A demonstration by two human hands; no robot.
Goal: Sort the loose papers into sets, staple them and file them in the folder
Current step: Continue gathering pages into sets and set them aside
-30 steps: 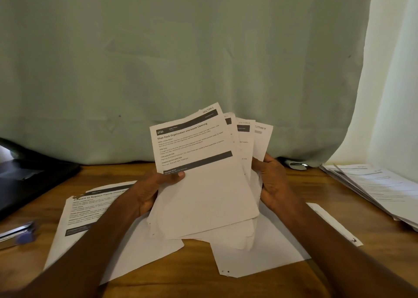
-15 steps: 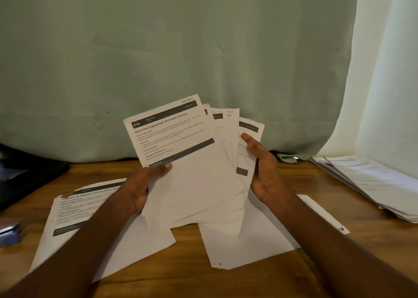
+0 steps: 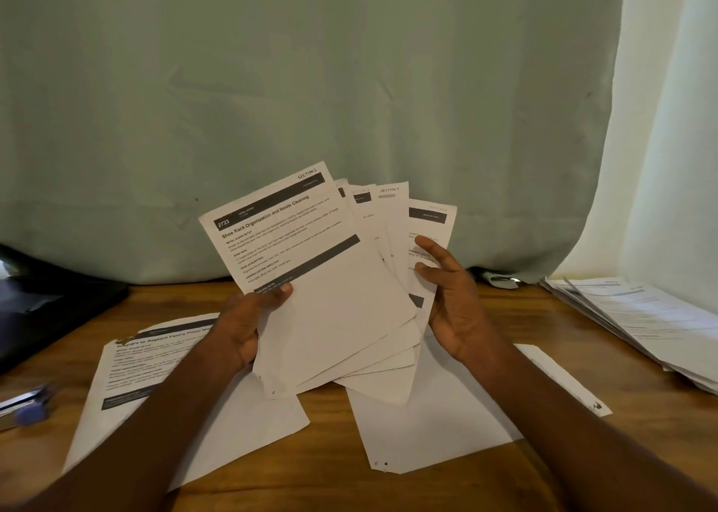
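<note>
A fan of several printed sheets is raised above the wooden table. The front sheet is headed "Shoe Rack Organization and Insole Cleaning" and marked "SECTION 1". My left hand grips the fan at its lower left, thumb pressed on the front sheet. My right hand is at the fan's right side, its straight fingers touching the face of the rightmost sheet. A blue and silver stapler lies at the left edge. A dark folder lies at the far left.
A printed sheet lies on the table under my left forearm. A blank sheet and another white sheet lie under my right arm. A paper stack sits at the right. A green curtain hangs behind.
The fan has spread wider and tilted to the left. My right hand has gone from clasping the fan's right edge to laying straight fingers on the rightmost sheet.
</note>
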